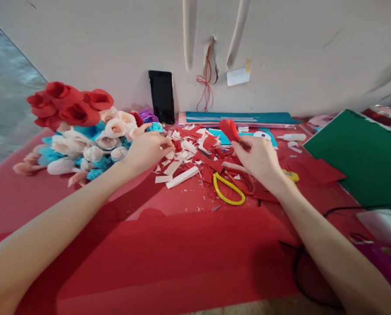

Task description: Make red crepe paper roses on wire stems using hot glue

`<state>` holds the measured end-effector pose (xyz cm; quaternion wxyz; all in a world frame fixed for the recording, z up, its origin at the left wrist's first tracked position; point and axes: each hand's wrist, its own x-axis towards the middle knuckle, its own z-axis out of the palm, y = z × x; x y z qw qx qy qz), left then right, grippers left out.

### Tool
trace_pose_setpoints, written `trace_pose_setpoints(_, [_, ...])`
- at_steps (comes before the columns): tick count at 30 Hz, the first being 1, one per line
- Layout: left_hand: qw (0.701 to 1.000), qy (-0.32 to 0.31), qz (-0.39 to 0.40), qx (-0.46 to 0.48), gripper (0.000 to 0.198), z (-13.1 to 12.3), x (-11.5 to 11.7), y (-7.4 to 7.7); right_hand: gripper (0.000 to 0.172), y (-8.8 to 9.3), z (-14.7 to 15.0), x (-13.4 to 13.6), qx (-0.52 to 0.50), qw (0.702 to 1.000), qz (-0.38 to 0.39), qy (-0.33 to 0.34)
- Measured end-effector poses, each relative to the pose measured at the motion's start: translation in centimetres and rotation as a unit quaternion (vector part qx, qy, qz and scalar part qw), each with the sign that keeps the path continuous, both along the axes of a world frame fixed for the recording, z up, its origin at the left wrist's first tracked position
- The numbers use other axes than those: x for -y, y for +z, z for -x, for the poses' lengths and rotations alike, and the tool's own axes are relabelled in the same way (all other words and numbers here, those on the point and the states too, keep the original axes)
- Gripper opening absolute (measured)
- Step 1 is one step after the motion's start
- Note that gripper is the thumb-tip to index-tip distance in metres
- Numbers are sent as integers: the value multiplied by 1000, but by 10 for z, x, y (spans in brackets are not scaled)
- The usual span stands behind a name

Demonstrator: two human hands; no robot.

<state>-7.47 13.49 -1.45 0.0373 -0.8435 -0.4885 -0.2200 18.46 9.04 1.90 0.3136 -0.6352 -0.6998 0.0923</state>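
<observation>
My right hand (pixel 258 158) is closed on a small red foam flower bud (pixel 230 128), held upright above a heap of red and white foam scraps (pixel 192 155). My left hand (pixel 147 148) reaches into the left side of that heap with its fingertips pinched on a scrap I cannot name. Scissors with one yellow and one red handle loop (pixel 230 187) lie on the table just below my right hand.
A pile of red, cream and blue foam roses (pixel 80 131) lies at the left. A black phone (pixel 162 96) leans on the wall. A large red sheet (pixel 169 258) lies in front, a green sheet (pixel 359 153) at right. A glue bottle (pixel 292 137), black cable (pixel 346 210) and purple device (pixel 385 258) sit right.
</observation>
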Motion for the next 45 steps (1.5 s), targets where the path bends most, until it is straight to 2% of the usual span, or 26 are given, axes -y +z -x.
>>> trace_pose_setpoints(3, [1000, 12, -2, 9, 34, 1, 1, 1, 24, -5, -2, -7, -82, 994, 57, 36])
trace_pose_setpoints(8, [999, 9, -13, 37, 22, -7, 7, 2, 24, 0, 2, -5, -206, 965, 140, 77])
trace_pose_setpoints(12, [998, 30, 46, 25, 25, -11, 11, 4, 21, 3, 5, -2, -264, 941, 184, 103])
trace_pose_setpoints(15, [993, 34, 94, 66, 32, -10, 10, 5, 22, 6, 6, 1, -277, 931, 203, 122])
trace_pose_setpoints(17, [981, -8, 138, 139, 54, -10, 9, 4, 24, 9, 6, 4, -267, 930, 209, 139])
trace_pose_setpoints(18, [970, -32, 167, 174, 56, -10, 9, 3, 26, 12, 6, 7, -258, 930, 212, 153])
trace_pose_setpoints(21, [942, -72, 238, 226, 28, -14, 9, 2, 29, 21, 4, 12, -209, 929, 222, 210])
trace_pose_setpoints(22, [938, -75, 250, 227, 27, -16, 11, 2, 29, 24, 3, 14, -188, 930, 221, 224])
trace_pose_setpoints(24, [913, -114, 292, 260, 32, -22, 15, 3, 29, 30, 2, 16, -144, 939, 208, 233])
trace_pose_setpoints(25, [889, -151, 325, 284, 44, -25, 17, 4, 29, 31, 1, 18, -122, 944, 198, 234])
trace_pose_setpoints(27, [794, -253, 426, 352, 68, -32, 25, 9, 28, 34, 1, 23, -81, 949, 184, 244])
trace_pose_setpoints(28, [756, -281, 464, 366, 71, -35, 29, 13, 28, 35, 1, 27, -65, 946, 186, 256])
trace_pose_setpoints(29, [746, -290, 474, 366, 69, -38, 34, 18, 28, 36, 1, 32, -46, 942, 192, 271])
trace_pose_setpoints(30, [752, -283, 473, 361, 65, -40, 40, 23, 28, 36, 1, 38, -23, 938, 196, 283])
trace_pose_setpoints(33, [827, -264, 420, 262, 52, -45, 59, 42, 26, 37, 0, 59, 58, 941, 171, 287])
trace_pose_setpoints(35, [855, -244, 406, 212, 49, -49, 73, 52, 26, 36, -2, 73, 99, 944, 149, 276])
trace_pose_setpoints(39, [879, -258, 355, 186, 36, -56, 98, 61, 24, 33, -8, 93, 119, 944, 143, 274])
trace_pose_setpoints(45, [891, -261, 340, 151, 29, -66, 116, 56, 22, 27, -17, 106, 98, 934, 189, 287])
